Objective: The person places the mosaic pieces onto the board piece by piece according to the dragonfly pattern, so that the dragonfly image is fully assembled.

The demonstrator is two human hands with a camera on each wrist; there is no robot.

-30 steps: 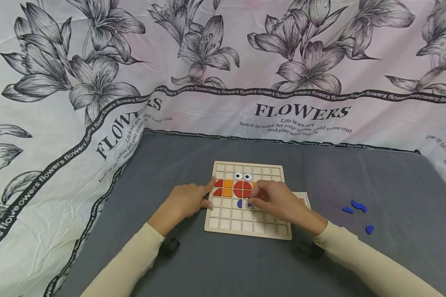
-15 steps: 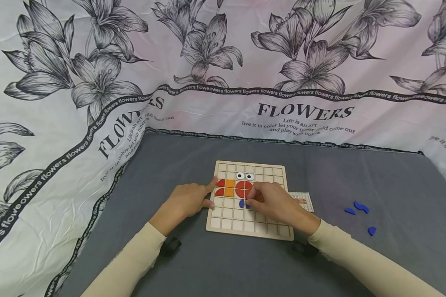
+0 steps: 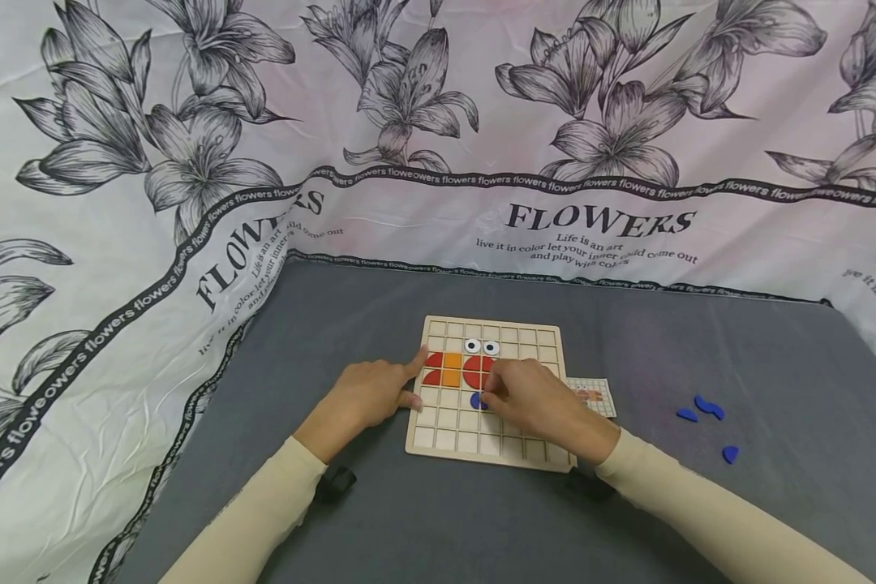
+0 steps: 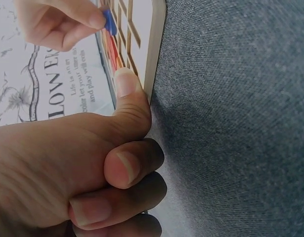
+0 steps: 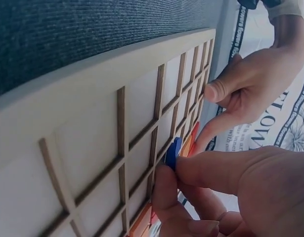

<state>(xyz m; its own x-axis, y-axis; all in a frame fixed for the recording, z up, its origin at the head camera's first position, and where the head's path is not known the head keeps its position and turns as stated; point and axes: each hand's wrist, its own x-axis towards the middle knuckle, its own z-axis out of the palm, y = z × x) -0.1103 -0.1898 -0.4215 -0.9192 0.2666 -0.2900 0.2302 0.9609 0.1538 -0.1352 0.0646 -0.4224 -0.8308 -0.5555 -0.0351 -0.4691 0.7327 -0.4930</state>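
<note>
A wooden grid board [image 3: 467, 442] lies on the grey cloth. It bears red pieces [image 3: 474, 371], orange squares [image 3: 451, 371] and two eye discs [image 3: 472, 346]. My right hand [image 3: 543, 405] is over the board's middle, thumb and index finger pinching a small blue puzzle piece [image 5: 172, 154] at the grid cells. Blue [image 3: 477, 401] shows beside those fingertips in the head view; the hand hides cells to the right. At the left edge, my left hand [image 3: 361, 397] presses the rim with outstretched thumb and index finger, its other fingers bent in the left wrist view.
Right of the board lies a small printed grid card [image 3: 597, 396], partly behind my right hand. Farther right are a wavy blue piece [image 3: 710, 407], a blue half-round [image 3: 687, 414] and a rounded blue piece [image 3: 730, 454]. A flowered cloth [image 3: 409, 219] hangs behind.
My right hand has shifted slightly left, bringing its fingertips to the blue piece on the board and uncovering more of the card. The left hand stays at the edge.
</note>
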